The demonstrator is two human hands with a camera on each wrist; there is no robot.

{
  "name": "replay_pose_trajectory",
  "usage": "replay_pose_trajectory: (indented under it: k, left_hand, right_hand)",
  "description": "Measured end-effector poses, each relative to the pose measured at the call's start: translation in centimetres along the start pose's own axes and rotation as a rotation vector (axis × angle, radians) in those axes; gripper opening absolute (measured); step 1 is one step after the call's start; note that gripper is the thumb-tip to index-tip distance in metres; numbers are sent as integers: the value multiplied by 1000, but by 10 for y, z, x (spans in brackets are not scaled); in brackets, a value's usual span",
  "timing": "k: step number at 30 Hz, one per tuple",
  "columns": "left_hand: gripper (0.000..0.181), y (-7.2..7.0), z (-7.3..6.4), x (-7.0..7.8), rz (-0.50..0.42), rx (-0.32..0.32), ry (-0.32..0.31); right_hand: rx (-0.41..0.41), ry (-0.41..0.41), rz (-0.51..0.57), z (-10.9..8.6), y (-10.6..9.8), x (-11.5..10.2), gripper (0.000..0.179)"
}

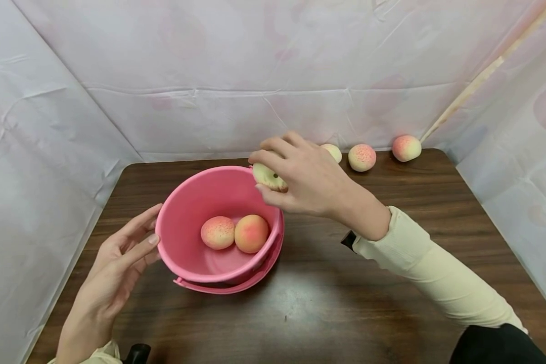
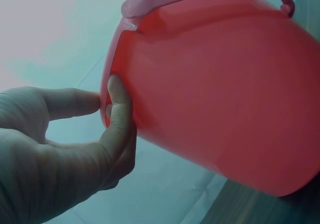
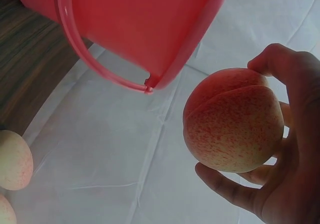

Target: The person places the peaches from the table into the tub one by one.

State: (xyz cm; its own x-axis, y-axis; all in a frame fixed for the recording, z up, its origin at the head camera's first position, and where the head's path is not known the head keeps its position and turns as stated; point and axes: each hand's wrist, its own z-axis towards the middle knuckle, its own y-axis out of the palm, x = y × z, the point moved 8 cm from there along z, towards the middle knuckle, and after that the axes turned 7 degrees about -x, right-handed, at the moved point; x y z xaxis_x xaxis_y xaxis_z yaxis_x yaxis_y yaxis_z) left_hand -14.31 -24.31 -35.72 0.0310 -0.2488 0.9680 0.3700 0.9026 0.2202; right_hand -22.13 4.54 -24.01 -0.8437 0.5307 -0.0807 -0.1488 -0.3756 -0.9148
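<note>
Both of my hands are occupied: with my left hand point(image 1: 111, 270) I pinch the rim of the pink bucket point(image 1: 182, 217) between thumb and fingers, and with my right hand point(image 1: 307, 177) I grip a peach point(image 1: 267, 175) near the bucket's far right rim. From the right wrist, I see the peach held apart from the rim. Two more peaches point(image 1: 251, 233) lie side by side in the bucket, whose handle point(image 1: 227, 290) hangs on the near side. Three others point(image 1: 361, 157) sit along the far edge of the dark wooden table point(image 1: 309, 308).
</note>
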Motion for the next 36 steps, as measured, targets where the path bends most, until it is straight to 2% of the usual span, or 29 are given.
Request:
replay_pose_trajectory:
  k: [13, 18, 27, 36]
  left_hand:
    - [57, 9, 12, -3, 57, 20, -51]
    - [57, 13, 17, -4, 71, 23, -66]
    - [57, 17, 25, -7, 97, 42, -115]
    - [56, 24, 37, -10, 109, 31, -144]
  right_hand:
    - [44, -31, 17, -2, -2, -4, 39]
    - [31, -35, 23, -1, 1, -6, 38]
    - [-97, -55, 20, 5, 19, -11, 41]
    - [-279, -78, 27, 10, 49, -16, 42]
